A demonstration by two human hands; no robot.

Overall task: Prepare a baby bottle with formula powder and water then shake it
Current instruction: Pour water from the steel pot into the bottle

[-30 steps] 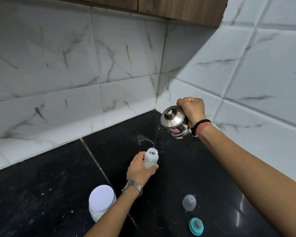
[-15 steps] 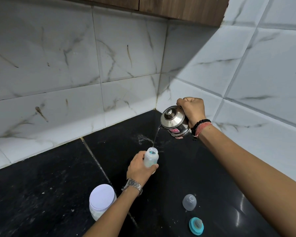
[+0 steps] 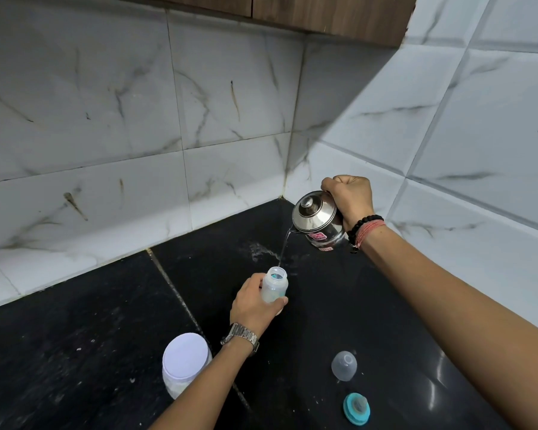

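Observation:
A small translucent baby bottle (image 3: 274,287) stands open-mouthed on the black counter (image 3: 75,352), and my left hand (image 3: 252,305) is wrapped around its side. Above and to the right, my right hand (image 3: 350,198) grips the handle of a steel kettle (image 3: 317,220) with a knobbed lid, tilted toward the bottle. A thin stream of water (image 3: 284,248) falls from its spout into the bottle's mouth. A formula jar with a white lid (image 3: 185,361) stands at the lower left, partly behind my left forearm.
The clear dome cap (image 3: 343,365) and the teal ring with the nipple (image 3: 357,409) lie on the counter at the lower right. White marble-look tile walls (image 3: 230,150) meet in a corner behind the kettle. Wooden cabinets (image 3: 323,13) hang overhead.
None of the objects has shifted; the kettle stays tilted and the water keeps running into the bottle. Both hands hold their places.

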